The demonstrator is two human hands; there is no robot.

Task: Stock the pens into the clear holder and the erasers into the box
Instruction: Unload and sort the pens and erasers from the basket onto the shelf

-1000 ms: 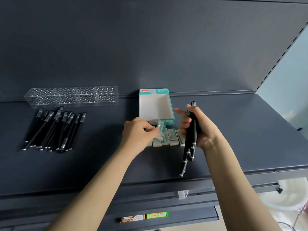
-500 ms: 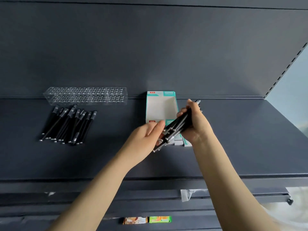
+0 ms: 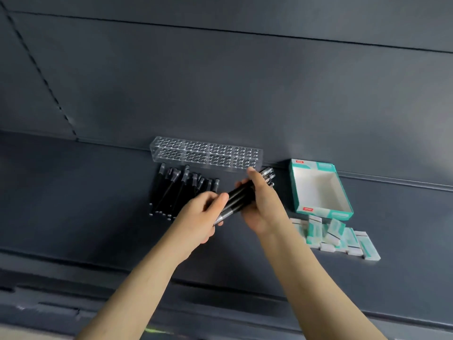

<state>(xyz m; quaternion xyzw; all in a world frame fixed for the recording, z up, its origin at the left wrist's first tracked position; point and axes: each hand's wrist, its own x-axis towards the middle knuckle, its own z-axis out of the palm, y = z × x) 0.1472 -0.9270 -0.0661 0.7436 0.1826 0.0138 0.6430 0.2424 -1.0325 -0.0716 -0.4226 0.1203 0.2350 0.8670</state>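
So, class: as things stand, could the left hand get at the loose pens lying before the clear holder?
Probably yes, once freed. The left hand is close beside the loose pens with nothing between them, but it grips the bundle of pens that the right hand also holds; it must let go first.

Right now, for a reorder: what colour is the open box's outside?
Box: teal outside, red labels; head view.
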